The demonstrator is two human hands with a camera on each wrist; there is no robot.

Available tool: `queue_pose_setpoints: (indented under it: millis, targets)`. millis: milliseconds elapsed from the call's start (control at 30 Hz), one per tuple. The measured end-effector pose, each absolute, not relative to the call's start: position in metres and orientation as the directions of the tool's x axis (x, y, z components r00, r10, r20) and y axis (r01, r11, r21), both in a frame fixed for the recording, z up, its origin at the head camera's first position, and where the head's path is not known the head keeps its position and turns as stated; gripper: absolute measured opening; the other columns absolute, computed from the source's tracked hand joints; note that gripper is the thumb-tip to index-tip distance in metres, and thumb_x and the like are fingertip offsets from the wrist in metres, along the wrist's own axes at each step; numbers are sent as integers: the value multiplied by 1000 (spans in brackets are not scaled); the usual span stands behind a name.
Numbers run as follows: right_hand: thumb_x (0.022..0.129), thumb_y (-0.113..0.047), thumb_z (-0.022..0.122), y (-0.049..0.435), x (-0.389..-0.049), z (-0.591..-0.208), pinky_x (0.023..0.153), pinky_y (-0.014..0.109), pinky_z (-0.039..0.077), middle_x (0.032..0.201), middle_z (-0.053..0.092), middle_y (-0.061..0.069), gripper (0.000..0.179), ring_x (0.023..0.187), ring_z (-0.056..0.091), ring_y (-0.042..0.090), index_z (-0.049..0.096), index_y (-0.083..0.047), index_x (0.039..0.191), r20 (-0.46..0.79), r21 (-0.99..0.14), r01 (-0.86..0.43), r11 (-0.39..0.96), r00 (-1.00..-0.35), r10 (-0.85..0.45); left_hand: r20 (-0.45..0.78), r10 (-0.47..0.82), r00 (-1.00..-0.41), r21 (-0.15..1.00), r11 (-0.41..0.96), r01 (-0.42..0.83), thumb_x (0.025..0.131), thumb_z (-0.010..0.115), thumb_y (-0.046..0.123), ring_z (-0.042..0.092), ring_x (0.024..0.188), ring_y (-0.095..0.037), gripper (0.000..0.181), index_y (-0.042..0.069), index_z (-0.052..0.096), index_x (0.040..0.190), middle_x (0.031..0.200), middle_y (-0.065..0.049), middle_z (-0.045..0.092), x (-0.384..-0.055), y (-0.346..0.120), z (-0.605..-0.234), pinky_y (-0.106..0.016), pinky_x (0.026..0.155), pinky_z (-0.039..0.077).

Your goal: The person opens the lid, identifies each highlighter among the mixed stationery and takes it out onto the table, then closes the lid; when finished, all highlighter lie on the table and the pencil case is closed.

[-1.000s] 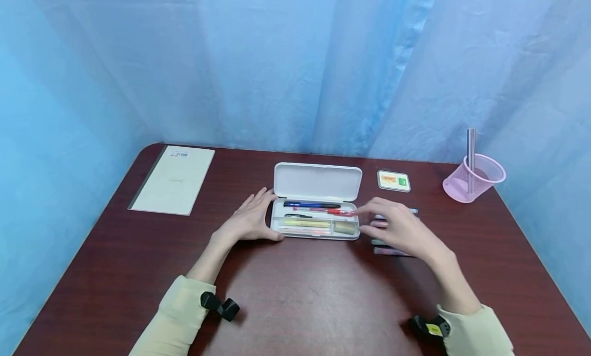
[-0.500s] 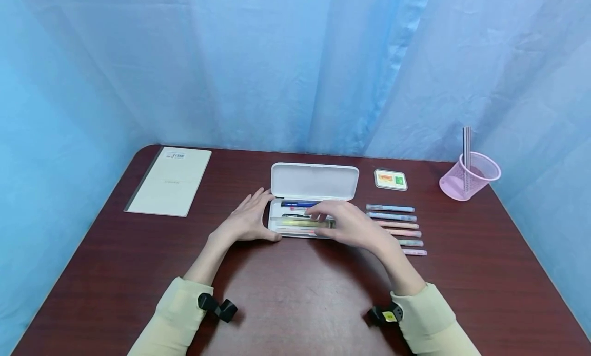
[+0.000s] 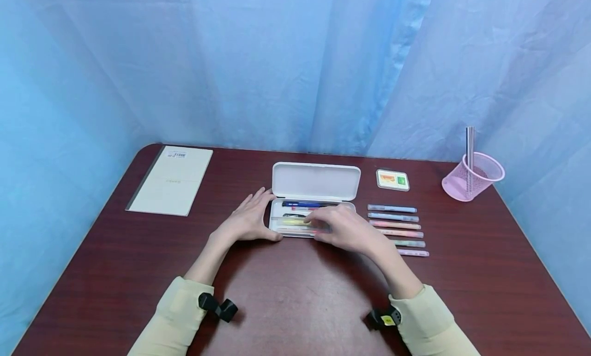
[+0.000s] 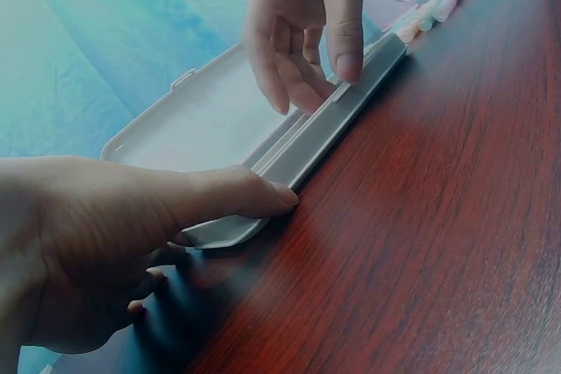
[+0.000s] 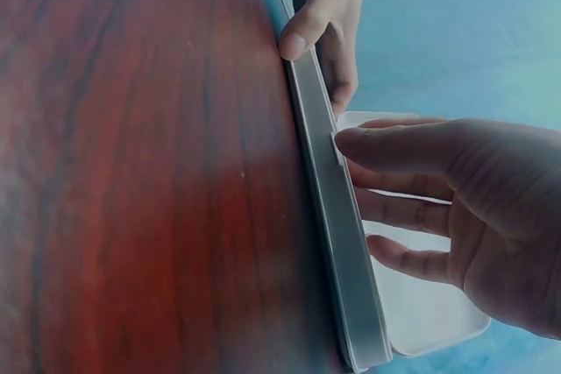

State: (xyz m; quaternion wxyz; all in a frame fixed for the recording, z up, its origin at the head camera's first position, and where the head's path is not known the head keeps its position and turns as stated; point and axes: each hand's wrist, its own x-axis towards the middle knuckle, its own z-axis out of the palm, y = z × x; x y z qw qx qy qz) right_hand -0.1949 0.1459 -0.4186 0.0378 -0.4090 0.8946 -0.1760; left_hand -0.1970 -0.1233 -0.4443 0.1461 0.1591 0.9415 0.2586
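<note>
A white pencil case (image 3: 275, 212) lies with its lid (image 3: 316, 181) raised at the back. Inside are a blue pen (image 3: 302, 204), a partly hidden red pen and a yellow pen (image 3: 292, 222). My left hand (image 3: 249, 217) holds the case's left end, thumb (image 4: 254, 194) at the front corner and fingers behind. Over the right half, my right hand (image 3: 346, 228) reaches down into the case. Its fingers (image 4: 280, 85) dip inside, spread from the thumb (image 5: 377, 144), which is at the front rim. Nothing shows between them.
Several pastel markers (image 3: 392, 217) lie in a row right of the case. Behind them sits a small flat clear box (image 3: 392, 180). A pink mesh cup (image 3: 457, 184) with striped sticks (image 3: 470, 148) stands at the far right, and a notebook (image 3: 171, 184) lies at the left.
My right hand has moved left from the case's right end to over its interior, then slightly lower, uncovering the markers. My left hand has stayed at the left end.
</note>
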Motion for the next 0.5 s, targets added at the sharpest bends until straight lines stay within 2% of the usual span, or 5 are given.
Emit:
queue_pose_setpoints:
  millis: [200,500]
  targets:
    - [88,-18,80,143,-192,-420,76,31,55,99,77,-6,22,81,68,9,78,-17,110,103,-293,-746,599,-647,-755,-185,378,-907,535,813,230,72,86,44,15,162,-33,102,5,38,153,169,-16,29,-196,-124,-443,-50,134,14]
    - [90,-16,78,142,-190,-426,78,33,57,101,75,-5,16,90,70,11,79,-17,106,121,-265,-758,596,-639,-760,-188,380,-906,534,813,230,72,86,44,15,162,-33,103,6,37,154,169,-16,29,-196,-123,-442,-50,134,14]
